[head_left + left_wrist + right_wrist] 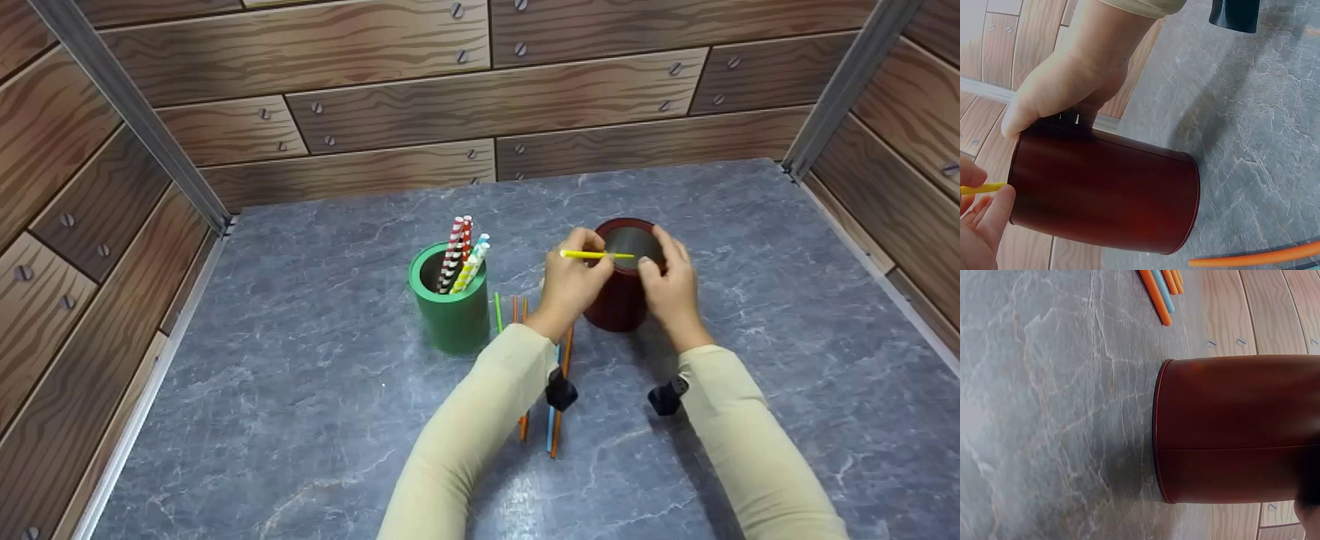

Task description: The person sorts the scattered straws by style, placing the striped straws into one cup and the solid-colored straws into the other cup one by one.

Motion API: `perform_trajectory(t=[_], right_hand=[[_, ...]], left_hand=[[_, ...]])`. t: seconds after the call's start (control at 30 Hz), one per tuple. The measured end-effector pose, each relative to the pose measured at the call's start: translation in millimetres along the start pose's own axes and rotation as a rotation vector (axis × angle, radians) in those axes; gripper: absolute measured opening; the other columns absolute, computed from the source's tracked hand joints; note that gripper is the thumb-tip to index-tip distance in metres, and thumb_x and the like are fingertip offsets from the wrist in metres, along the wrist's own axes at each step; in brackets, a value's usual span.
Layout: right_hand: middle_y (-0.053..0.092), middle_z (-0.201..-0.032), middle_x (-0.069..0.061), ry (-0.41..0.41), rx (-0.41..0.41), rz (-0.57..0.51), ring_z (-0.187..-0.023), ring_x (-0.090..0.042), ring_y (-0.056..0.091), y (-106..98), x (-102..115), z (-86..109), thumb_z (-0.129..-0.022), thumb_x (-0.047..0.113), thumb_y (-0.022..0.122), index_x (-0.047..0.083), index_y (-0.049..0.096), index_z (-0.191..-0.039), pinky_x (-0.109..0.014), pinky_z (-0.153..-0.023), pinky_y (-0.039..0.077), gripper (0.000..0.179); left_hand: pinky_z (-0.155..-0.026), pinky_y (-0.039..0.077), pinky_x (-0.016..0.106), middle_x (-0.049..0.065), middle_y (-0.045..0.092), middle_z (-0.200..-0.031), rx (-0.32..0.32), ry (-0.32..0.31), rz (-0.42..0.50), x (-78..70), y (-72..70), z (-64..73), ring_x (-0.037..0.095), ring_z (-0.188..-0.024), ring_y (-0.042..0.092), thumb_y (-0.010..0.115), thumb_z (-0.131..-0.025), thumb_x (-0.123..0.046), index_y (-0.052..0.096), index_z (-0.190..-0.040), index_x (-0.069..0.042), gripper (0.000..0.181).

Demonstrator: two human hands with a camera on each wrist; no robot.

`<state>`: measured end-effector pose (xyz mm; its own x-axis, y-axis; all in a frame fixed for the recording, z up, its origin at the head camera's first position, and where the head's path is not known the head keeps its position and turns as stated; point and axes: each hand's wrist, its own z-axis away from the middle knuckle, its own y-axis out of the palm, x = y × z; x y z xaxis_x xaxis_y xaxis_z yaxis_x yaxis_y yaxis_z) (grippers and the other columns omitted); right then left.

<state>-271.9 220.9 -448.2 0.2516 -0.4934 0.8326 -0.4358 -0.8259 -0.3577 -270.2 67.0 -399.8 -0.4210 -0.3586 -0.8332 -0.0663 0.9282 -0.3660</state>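
Sleeves: two pale sleeves (750, 427) are reaching in from the near edge, each carrying a black wrist camera (667, 397).
Loose straws: plain orange straws (556, 433), a blue straw (1163, 291) and a green straw (498, 311) are lying on the bench (300, 360), pointing roughly near to far, partly hidden beneath the left forearm.
Green container: the green container (456, 322) is standing upright on the left, beyond the nearest straw ends, and is holding striped straws (452, 255) at a slant.
Dark red container: the dark red container (616, 300) is standing upright right of the green one, well apart from it, its mouth facing up.
Right hand: the right hand (675, 289) is gripping the container's right side and rim, fingers curled.
Left hand: the left hand (574, 281) is pinching a yellow straw (581, 254), its fingers closed to the straw's thickness.
Yellow straw: it is lying nearly level, its right end over the dark red mouth; rim contact cannot be told.
Backdrop: a wood-patterned wall (390, 97) is closing off the far side.
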Motion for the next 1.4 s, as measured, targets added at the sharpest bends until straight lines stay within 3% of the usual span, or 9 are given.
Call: perform_trajectory(t=[0.27,0.53,0.83,1.17,1.4], right_hand=[[0.045,-0.134,-0.024,0.000,-0.006,-0.001,-0.125,-0.034,0.040,0.9,0.0,0.0,-0.080,0.005,0.049,-0.002,0.047,-0.133,-0.044,-0.103,0.030,0.054],[0.046,-0.133,-0.024,-0.010,-0.002,0.004,-0.124,-0.034,0.041,1.8,-0.4,0.7,-0.080,0.005,0.049,-0.003,0.046,-0.133,-0.044,-0.104,0.031,0.054],[0.047,-0.132,-0.023,-0.016,-0.016,-0.008,-0.122,-0.032,0.042,2.9,0.3,3.0,-0.080,0.005,0.050,-0.003,0.047,-0.132,-0.042,-0.099,0.034,0.053],[0.046,-0.134,-0.024,-0.009,-0.003,-0.004,-0.125,-0.033,0.040,1.3,0.3,1.4,-0.080,0.004,0.049,-0.003,0.047,-0.133,-0.043,-0.102,0.031,0.053],[0.045,-0.134,-0.024,-0.010,0.004,-0.001,-0.126,-0.033,0.039,-1.5,-0.1,0.7,-0.080,0.005,0.049,-0.003,0.046,-0.133,-0.044,-0.104,0.030,0.054]], left_hand=[[-0.067,0.044,0.013,0.005,0.066,-0.085,0.007,0.032,0.019,2.2,-1.5,1.4,0.011,-0.078,0.061,0.069,-0.076,-0.007,0.060,-0.086,-0.005,0.015],[-0.077,0.051,0.025,0.004,0.066,-0.087,0.034,-0.012,0.039,4.0,-4.1,2.6,0.010,-0.083,0.064,0.071,-0.077,-0.009,0.059,-0.087,-0.006,0.016],[-0.074,0.047,0.014,0.007,0.065,-0.090,0.062,0.015,0.082,15.0,-15.7,11.2,0.011,-0.085,0.064,0.068,-0.080,-0.008,0.058,-0.090,-0.005,0.014],[-0.072,0.050,0.018,0.009,0.065,-0.088,-0.004,-0.022,0.006,33.0,-38.9,20.4,0.017,-0.084,0.065,0.068,-0.076,-0.004,0.058,-0.086,-0.001,0.014],[-0.080,0.049,0.026,0.011,0.062,-0.094,-0.010,-0.053,-0.061,44.4,-46.3,28.5,0.024,-0.091,0.060,0.067,-0.073,-0.003,0.058,-0.088,-0.003,0.017]])
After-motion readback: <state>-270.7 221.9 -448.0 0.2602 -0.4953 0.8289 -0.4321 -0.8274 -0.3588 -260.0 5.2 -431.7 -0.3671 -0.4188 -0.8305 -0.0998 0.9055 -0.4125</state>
